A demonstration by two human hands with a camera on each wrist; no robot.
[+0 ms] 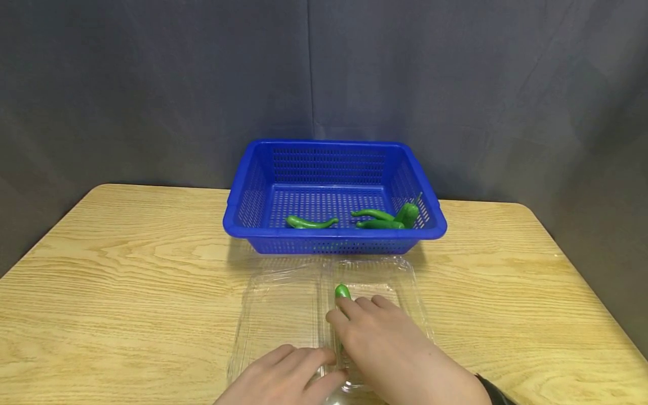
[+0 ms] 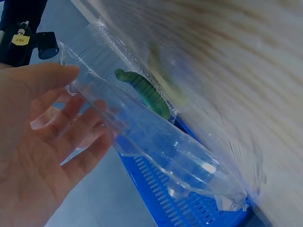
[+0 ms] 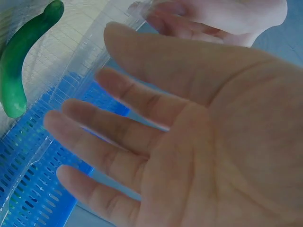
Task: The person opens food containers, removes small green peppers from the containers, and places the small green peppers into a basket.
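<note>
Your right hand lies flat, fingers straight, over the pepper in the clamshell's right half, just before the basket. Left hand, relaxed, steadies the near edge; keep it pressing while you release.

Green pepper in clear clamshell container: only tip visible, rest under right hand. Left hand cut by bottom edge. Left wrist view: tabletop motion-blurred.
</note>
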